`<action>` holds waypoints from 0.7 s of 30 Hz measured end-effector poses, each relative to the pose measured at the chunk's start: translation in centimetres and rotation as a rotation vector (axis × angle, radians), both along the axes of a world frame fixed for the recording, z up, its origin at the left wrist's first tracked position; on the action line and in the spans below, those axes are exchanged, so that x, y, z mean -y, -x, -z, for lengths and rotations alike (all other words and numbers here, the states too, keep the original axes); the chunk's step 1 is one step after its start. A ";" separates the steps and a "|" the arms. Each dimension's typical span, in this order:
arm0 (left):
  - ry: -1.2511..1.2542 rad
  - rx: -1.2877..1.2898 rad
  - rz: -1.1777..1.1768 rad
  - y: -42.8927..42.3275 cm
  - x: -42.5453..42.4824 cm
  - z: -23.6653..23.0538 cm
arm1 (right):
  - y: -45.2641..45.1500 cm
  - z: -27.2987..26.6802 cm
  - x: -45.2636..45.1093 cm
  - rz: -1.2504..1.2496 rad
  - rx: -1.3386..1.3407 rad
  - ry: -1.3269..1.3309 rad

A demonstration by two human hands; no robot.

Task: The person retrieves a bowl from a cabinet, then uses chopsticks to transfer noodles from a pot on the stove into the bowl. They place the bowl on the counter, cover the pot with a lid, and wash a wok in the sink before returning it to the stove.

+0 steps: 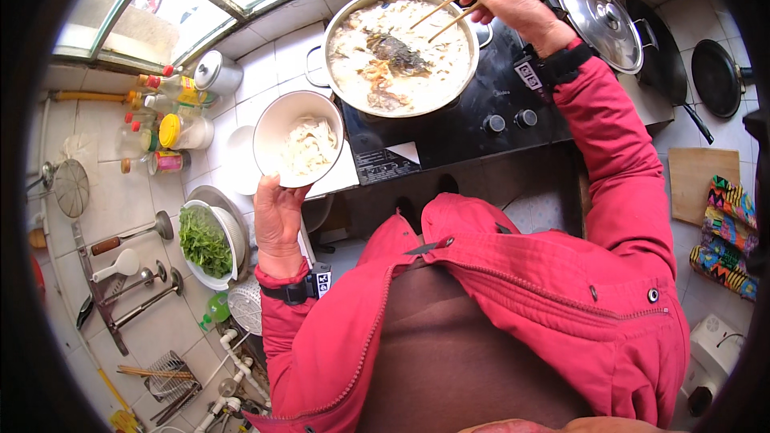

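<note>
My left hand [279, 219] grips the near rim of a white bowl [274, 126], which is tilted and stands by the left edge of the cooktop. Pale strips of food [310, 145], perhaps noodles or mushrooms, lie in the bowl. A pair of wooden chopsticks [463, 11] is in my right hand [490, 3], their tips parted over the wide metal pot [403, 109]. Pale broth with many light pieces fills the pot. A dark clump [397, 51] that looks like fish sits in its middle, with orange-brown bits beside it.
The pot sits on a black Midea cooktop [445, 138] with two knobs. A steel lid [595, 24] and a black wok [659, 60] are to the right. Bottles and jars [186, 131] line the left side, near a white colander [225, 240] of leafy greens [204, 240].
</note>
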State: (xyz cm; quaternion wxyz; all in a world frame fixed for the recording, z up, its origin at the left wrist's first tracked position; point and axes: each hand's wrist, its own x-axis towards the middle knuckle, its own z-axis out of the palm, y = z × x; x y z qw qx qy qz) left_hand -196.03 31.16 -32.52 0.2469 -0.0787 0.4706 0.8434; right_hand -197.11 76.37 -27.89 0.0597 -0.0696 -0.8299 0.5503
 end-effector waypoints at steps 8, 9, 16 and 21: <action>-0.012 -0.007 0.052 0.0 0.1 0.2 | 1.7 5.0 0.8 0.076 -0.170 0.094; -0.028 -0.016 0.062 0.0 0.2 0.3 | 1.2 4.2 0.5 0.038 -0.199 0.091; -0.029 -0.025 0.059 -0.1 0.3 0.5 | -4.9 -1.6 0.0 -0.120 -0.060 -0.075; 0.002 -0.012 0.074 -0.1 0.1 0.6 | -3.8 3.0 0.6 -0.027 0.018 0.016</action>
